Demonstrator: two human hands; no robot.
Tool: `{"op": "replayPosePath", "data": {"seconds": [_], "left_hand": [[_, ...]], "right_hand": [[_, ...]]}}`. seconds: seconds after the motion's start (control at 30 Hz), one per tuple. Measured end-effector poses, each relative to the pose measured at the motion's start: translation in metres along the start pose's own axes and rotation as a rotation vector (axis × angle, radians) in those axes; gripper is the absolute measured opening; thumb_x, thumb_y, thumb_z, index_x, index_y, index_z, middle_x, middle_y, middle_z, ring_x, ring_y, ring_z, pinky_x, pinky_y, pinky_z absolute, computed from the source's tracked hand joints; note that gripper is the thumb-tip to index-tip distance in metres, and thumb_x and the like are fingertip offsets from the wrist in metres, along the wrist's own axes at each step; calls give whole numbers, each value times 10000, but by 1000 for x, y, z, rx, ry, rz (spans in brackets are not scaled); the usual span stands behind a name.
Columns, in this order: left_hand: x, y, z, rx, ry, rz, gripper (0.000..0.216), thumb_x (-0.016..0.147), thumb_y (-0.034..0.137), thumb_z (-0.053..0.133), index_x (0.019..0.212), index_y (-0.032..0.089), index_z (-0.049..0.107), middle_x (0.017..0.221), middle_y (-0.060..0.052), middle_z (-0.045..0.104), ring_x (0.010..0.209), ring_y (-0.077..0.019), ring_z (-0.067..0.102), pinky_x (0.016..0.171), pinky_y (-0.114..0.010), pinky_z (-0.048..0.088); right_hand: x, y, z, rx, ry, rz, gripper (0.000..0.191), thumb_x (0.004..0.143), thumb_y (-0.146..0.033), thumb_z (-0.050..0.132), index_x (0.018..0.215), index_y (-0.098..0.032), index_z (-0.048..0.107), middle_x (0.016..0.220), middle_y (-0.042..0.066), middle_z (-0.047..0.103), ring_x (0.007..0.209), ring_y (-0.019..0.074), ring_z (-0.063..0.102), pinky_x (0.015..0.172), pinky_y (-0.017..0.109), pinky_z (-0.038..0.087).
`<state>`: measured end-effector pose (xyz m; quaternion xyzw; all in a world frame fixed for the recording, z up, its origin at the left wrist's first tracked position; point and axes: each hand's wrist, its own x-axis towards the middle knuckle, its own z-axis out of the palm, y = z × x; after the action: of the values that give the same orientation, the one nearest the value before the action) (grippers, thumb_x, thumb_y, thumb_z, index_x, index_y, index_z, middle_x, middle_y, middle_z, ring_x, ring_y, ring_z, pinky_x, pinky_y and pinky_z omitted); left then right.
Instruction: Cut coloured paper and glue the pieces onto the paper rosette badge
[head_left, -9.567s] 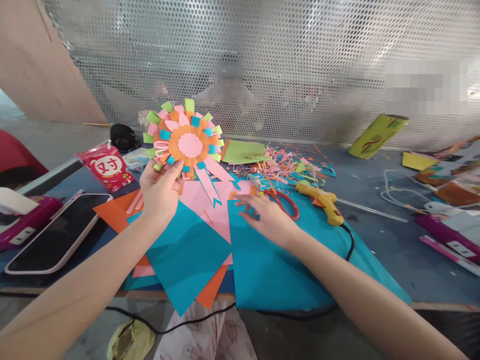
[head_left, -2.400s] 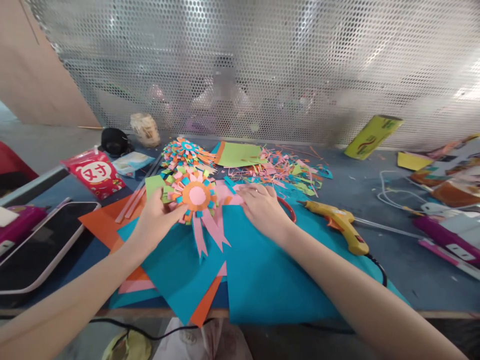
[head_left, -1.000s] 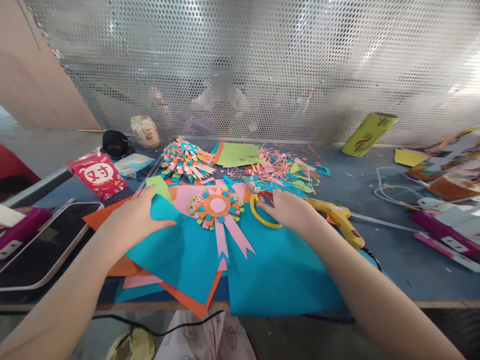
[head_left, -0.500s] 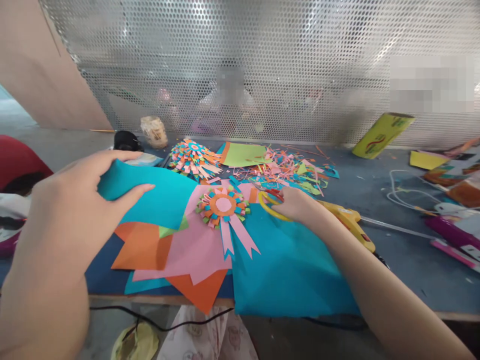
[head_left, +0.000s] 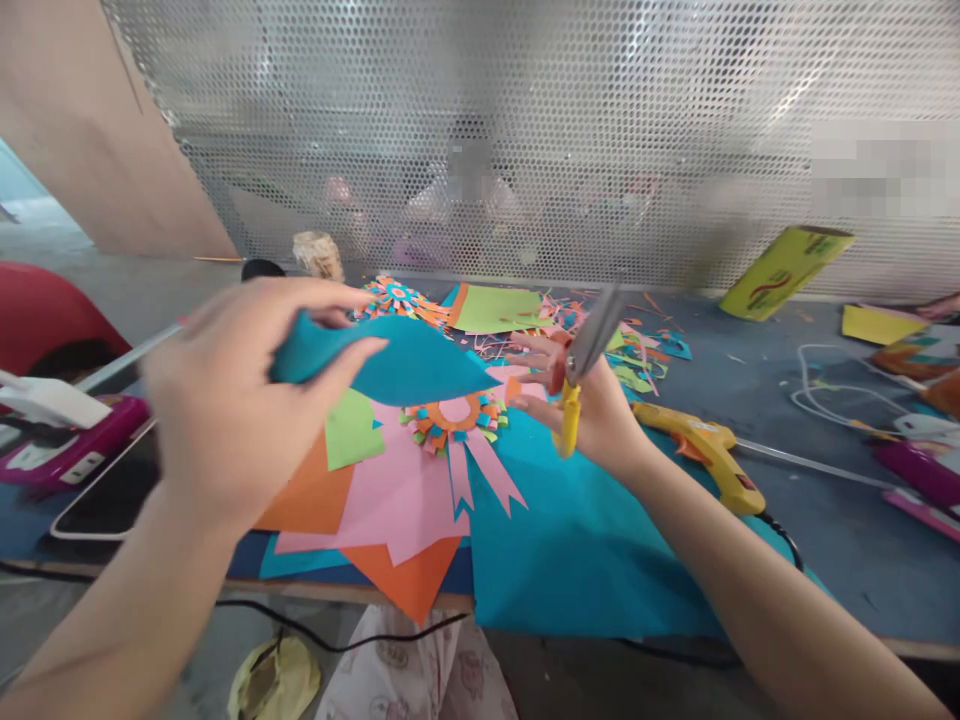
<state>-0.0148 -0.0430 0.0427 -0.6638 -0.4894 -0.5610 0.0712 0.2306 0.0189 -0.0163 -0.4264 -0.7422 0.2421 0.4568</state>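
Observation:
My left hand (head_left: pixel 247 370) pinches a curved sheet of blue paper (head_left: pixel 420 362) and holds it up over the table. In my right hand (head_left: pixel 611 425) is a pair of scissors (head_left: pixel 581 375) with yellow and red handles, its blades pointing up and away from me. The fingers of that hand stretch toward the blue sheet, apart from it. Below lies a paper rosette (head_left: pixel 456 412) with two pink tails, its upper part hidden by the sheet. Under it are pink paper (head_left: pixel 390 500), orange paper (head_left: pixel 409 570) and a large blue sheet (head_left: pixel 585 550).
Paper scraps (head_left: pixel 637 345) and a second rosette (head_left: pixel 401 293) lie at the back. A yellow glue gun (head_left: pixel 705 445) rests right of my right arm. A yellow tube (head_left: pixel 784 272) leans near the mesh panel. A tablet-like device (head_left: pixel 105 500) and a purple power strip (head_left: pixel 67 450) lie at left.
My left hand has moved right, lifting the blue sheet over the rosette. The scissors have risen off the table and swung upright in my right hand, whose fingers have spread.

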Motion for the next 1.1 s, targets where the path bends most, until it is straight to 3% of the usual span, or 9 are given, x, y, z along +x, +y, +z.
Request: {"op": "replayPosePath", "data": {"seconds": [0.1, 0.27, 0.47, 0.53, 0.63, 0.73, 0.83, 0.93, 1.1], "left_hand": [[6, 4, 18, 98, -57, 253, 171, 732, 236, 710, 899, 210, 681, 862, 28, 709, 837, -146, 635, 822, -233, 438], [15, 5, 27, 15, -76, 285, 220, 746, 252, 706, 949, 184, 658, 939, 5, 709, 889, -145, 643, 821, -238, 454], [19, -21, 28, 146, 195, 398, 885, 498, 372, 857, 1256, 164, 450, 1217, -99, 543, 1173, -295, 490, 1022, -448, 357], [16, -31, 31, 209, 200, 253, 939, 530, 460, 821, 1306, 175, 375, 1361, -127, 422, 1329, -348, 294, 1110, -495, 212], [9, -37, 41, 68, 65, -85, 893, 591, 473, 783, 1325, 240, 329, 1492, -99, 227, 1407, -357, 88, 1103, -499, 236], [2, -39, 54, -168, -73, -424, 943, 557, 435, 812, 1326, 208, 316, 1454, -165, 287, 1347, -387, 269, 997, -499, 389], [-5, -42, 67, -515, -450, -810, 791, 597, 444, 777, 1254, 185, 420, 1209, -174, 562, 1054, -343, 587, 785, -459, 518], [-12, -44, 73, -770, -699, -864, 524, 665, 441, 724, 1104, 190, 585, 1026, -125, 674, 881, -287, 658, 702, -415, 549], [-14, -46, 73, -803, -431, -785, 502, 615, 400, 763, 1039, 158, 647, 1035, -111, 696, 971, -308, 640, 763, -435, 555]], "right_hand": [[-2, -7, 5, 148, -59, 7, 396, 694, -469, 669, 901, -243, 417, 1082, 97, 587, 912, 212, 621, 777, 383, 511], [-1, -3, 8, 48, 78, 2, 403, 668, -437, 676, 721, -248, 324, 767, 14, 556, 852, 202, 591, 742, 359, 496], [1, 4, 8, 139, 202, 40, 342, 604, -366, 709, 709, -225, 415, 716, -23, 495, 657, 138, 526, 625, 317, 474], [2, 7, 10, 219, 232, 146, 372, 565, -348, 736, 687, -221, 408, 655, -48, 463, 569, 117, 499, 559, 305, 464], [6, 9, 12, 367, 277, 349, 441, 518, -330, 761, 665, -226, 358, 567, -87, 407, 460, 104, 485, 481, 306, 469], [8, 10, 14, 445, 304, 432, 478, 492, -318, 767, 649, -228, 324, 539, -102, 383, 416, 91, 471, 451, 307, 487], [7, 11, 17, 397, 273, 389, 467, 493, -324, 768, 655, -223, 341, 568, -96, 381, 433, 76, 456, 447, 288, 481], [3, 9, 17, 285, 196, 371, 455, 511, -371, 771, 716, -217, 395, 615, -79, 410, 477, 87, 479, 453, 272, 450], [2, 0, 5, 318, 22, 320, 467, 600, -538, 696, 737, -222, 379, 620, -73, 408, 506, 80, 428, 473, 250, 384]]}}
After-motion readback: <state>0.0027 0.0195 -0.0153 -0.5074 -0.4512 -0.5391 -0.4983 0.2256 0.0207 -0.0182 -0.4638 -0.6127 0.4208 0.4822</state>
